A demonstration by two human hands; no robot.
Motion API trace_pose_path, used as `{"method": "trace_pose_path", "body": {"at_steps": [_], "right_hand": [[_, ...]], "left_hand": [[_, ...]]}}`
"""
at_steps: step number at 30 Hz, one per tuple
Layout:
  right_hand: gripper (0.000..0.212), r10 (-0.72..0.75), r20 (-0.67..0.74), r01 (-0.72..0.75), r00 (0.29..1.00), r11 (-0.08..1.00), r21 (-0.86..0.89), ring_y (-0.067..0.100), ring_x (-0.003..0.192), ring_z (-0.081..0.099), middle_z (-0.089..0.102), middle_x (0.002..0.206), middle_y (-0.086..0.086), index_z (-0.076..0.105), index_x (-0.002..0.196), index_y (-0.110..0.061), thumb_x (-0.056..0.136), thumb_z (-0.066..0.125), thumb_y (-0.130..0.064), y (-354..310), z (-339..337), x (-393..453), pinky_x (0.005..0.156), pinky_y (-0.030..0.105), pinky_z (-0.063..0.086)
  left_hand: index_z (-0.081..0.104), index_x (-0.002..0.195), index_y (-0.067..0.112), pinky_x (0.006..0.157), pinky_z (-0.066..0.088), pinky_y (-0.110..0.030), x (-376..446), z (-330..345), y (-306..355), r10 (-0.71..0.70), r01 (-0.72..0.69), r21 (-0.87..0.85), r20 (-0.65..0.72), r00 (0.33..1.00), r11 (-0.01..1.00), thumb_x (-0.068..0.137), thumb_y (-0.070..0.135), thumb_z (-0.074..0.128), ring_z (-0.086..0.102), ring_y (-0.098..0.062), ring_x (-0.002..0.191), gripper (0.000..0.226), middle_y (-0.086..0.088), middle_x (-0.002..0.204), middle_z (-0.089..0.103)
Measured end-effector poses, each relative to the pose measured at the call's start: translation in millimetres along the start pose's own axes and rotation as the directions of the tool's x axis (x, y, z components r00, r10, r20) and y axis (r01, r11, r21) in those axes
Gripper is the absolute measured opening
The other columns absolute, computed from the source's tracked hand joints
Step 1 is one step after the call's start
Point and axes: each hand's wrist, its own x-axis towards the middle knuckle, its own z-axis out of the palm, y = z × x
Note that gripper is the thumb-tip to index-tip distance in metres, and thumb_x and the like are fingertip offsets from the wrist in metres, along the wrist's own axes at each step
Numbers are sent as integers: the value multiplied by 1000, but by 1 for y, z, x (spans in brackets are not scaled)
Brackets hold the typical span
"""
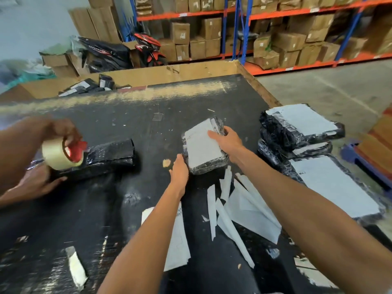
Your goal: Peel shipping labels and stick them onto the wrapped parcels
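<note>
A black wrapped parcel (209,167) lies mid-table with a white shipping label (201,148) covering its top. My left hand (179,170) rests against the parcel's near-left corner, fingers fairly straight. My right hand (228,140) lies on the label's far right side, fingers extended over the paper and the thumb at the parcel's edge. A sheet of labels (180,240) lies on the table under my left forearm.
Peeled backing strips (244,200) are scattered at front right. Labelled parcels (301,124) are stacked at the right table edge. At left, another person's hands hold a tape dispenser (61,153) over an unlabelled black parcel (110,155). A cardboard bin (140,76) stands behind the table.
</note>
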Motion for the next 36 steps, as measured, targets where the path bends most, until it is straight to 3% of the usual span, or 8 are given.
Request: {"method": "trace_pose_path", "body": {"at_steps": [3, 6, 11, 15, 22, 25, 32, 36], "right_hand": [[83, -11, -18, 12, 1000, 997, 81, 26, 118, 59, 57, 140, 2, 43, 146, -24, 77, 71, -62, -18, -35, -22, 100, 46, 51], [93, 13, 39, -19, 999, 988, 156, 29, 140, 42, 36, 158, 1, 25, 158, -20, 86, 64, -63, -24, -71, -40, 114, 48, 36], [100, 12, 110, -33, 994, 980, 195, 27, 116, 66, 64, 136, 1, 49, 144, -22, 63, 75, -75, -6, -155, -72, 102, 52, 52], [49, -46, 79, 35, 996, 991, 131, 29, 103, 73, 76, 114, 9, 64, 123, -12, 92, 65, -49, 9, -215, -115, 96, 46, 57], [28, 85, 25, -87, 996, 985, 152, 27, 95, 75, 79, 100, 6, 72, 108, -12, 96, 64, -37, 42, -278, -136, 93, 45, 57], [41, 120, -33, -116, 992, 987, 111, 28, 96, 73, 76, 107, 8, 69, 118, -7, 93, 66, -40, 47, -281, -131, 80, 37, 58], [89, 146, -3, -142, 989, 964, -225, 35, 129, 55, 55, 145, 13, 51, 143, -8, 76, 49, -67, 51, -288, -112, 110, 48, 44], [82, 128, -21, -128, 992, 941, -313, 32, 131, 50, 53, 144, 8, 40, 151, -8, 95, 38, -67, 49, -289, -118, 103, 41, 45]], "left_hand": [[49, 141, 38, 121, 16, -54, -34, 16, 15, -59, 55, 187, 15, 998, 981, 70, 84, 14, 21, -28, 150, 92, 3, 157, 39], [41, 149, 22, 122, 2, -52, -90, 33, 38, -8, -19, 440, 58, 998, 898, 104, 46, 20, 11, -29, 152, 55, -6, 162, 26], [24, 157, 26, 122, -2, -53, -112, 52, 25, 78, -124, 766, 96, 992, 631, 104, 52, 26, -2, -26, 154, 60, -3, 168, 6], [24, 157, 24, 122, 2, -55, -126, 59, 27, 80, -115, 793, 83, 993, 598, 104, 47, 29, 2, -27, 154, 58, -3, 167, 8], [24, 157, 22, 122, 5, -55, -147, 63, 20, 89, -82, 815, 38, 995, 574, 105, 39, 28, 3, -29, 154, 55, -7, 167, 10], [23, 157, 22, 122, 5, -54, -155, 65, 23, 90, -84, 817, 39, 995, 570, 105, 38, 29, 4, -29, 154, 55, -6, 167, 10], [24, 157, 24, 122, 3, -53, -157, 66, 20, 99, -90, 811, 40, 994, 578, 106, 40, 27, 3, -28, 154, 54, -5, 167, 10], [43, 149, 18, 121, 12, -56, -147, 57, 23, 69, -56, 731, 11, 998, 680, 102, 47, 26, 19, -30, 151, 57, -9, 162, 29]]}}
